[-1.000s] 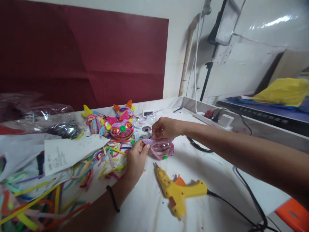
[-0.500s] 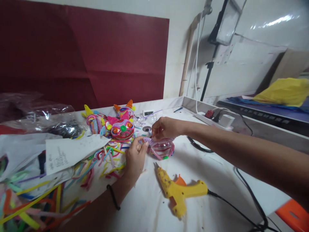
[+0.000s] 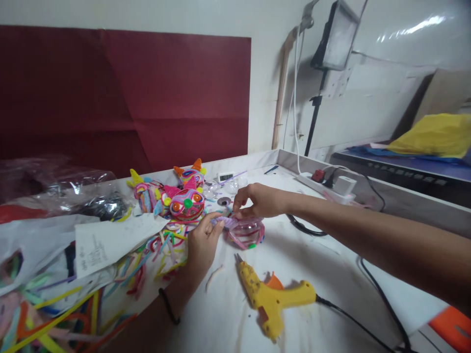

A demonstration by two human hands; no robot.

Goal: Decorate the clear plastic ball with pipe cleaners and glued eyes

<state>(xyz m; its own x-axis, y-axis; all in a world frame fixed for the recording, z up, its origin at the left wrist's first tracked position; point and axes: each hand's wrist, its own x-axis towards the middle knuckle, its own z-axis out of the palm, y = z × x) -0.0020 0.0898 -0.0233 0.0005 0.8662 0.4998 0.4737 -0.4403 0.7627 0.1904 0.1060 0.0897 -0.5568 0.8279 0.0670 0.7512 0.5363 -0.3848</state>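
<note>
My left hand (image 3: pixel 203 241) pinches a lilac fuzzy pipe-cleaner piece (image 3: pixel 225 222) between thumb and fingers. That piece lies against the upper left of a clear plastic ball (image 3: pixel 247 232) trimmed with pink pipe cleaner and a green spot at its front. My right hand (image 3: pixel 254 200) arches over the top of the ball, fingertips drawn together by the inner end of the lilac piece; what they grip is hidden. Below the ball, a yellow hot glue gun (image 3: pixel 271 300) rests on its side, nozzle pointing up and left.
Colourful pipe-cleaner animal heads (image 3: pixel 187 205) stand behind my left hand. Loose pipe cleaners (image 3: pixel 69 314) and a handwritten paper (image 3: pixel 114 242) cover the left side. A power strip (image 3: pixel 324 186) lies along the right rim, and the glue gun's black cord (image 3: pixel 353 318) trails right.
My right hand has lifted slightly off the lilac piece, its fingers arching more. The left hand keeps its pinch. The view has shifted a little.
</note>
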